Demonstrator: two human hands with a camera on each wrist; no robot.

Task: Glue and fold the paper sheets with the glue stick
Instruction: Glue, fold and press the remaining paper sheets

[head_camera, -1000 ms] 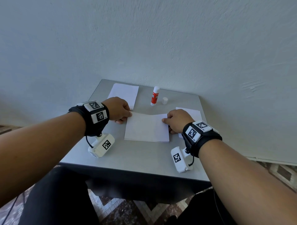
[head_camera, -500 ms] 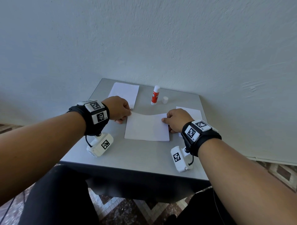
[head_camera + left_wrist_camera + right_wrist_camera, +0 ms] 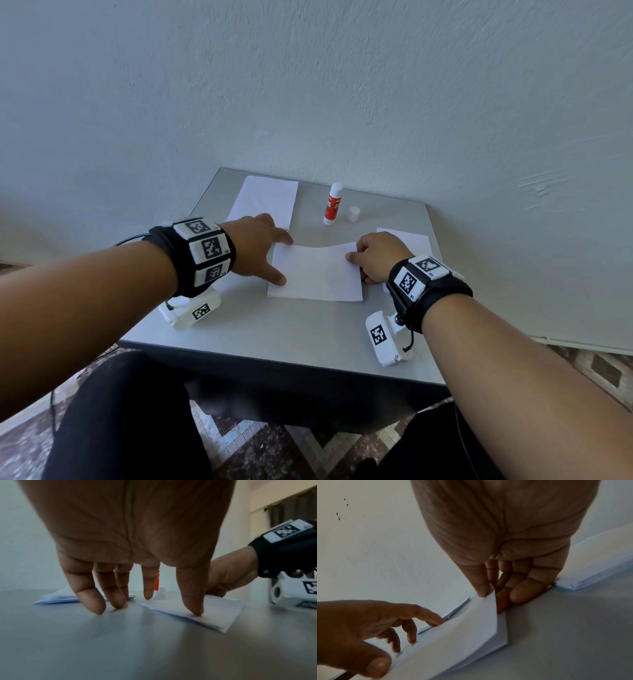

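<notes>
From the head view, a folded paper sheet [image 3: 315, 272] lies near the middle of the table [image 3: 274, 329], its far edge bowed slightly upward, so the fold is probably not yet pressed flat. The left hand [image 3: 255, 248] spreads over the sheet's left edge, fingers straight, thumb tip down near the sheet's near-left corner, apparently to pin it there. The right hand [image 3: 378, 255] curls at the sheet's right edge. The glue stick [image 3: 333, 204] stands uncapped toward the table's far edge, its cap [image 3: 354, 214] just beside it, both well apart from the hands. One paper stack [image 3: 265, 200] sits at the far-left corner and another [image 3: 407, 238] near the right edge, partly behind the right hand. In the left wrist view the outer fingers [image 3: 96, 601] touch bare table while the thumb presses the doubled sheet. In the right wrist view the thumb and curled fingers [image 3: 527, 591] pinch the upper layer's corner, holding it raised off the lower layer, likely to line the edges up before flattening.
</notes>
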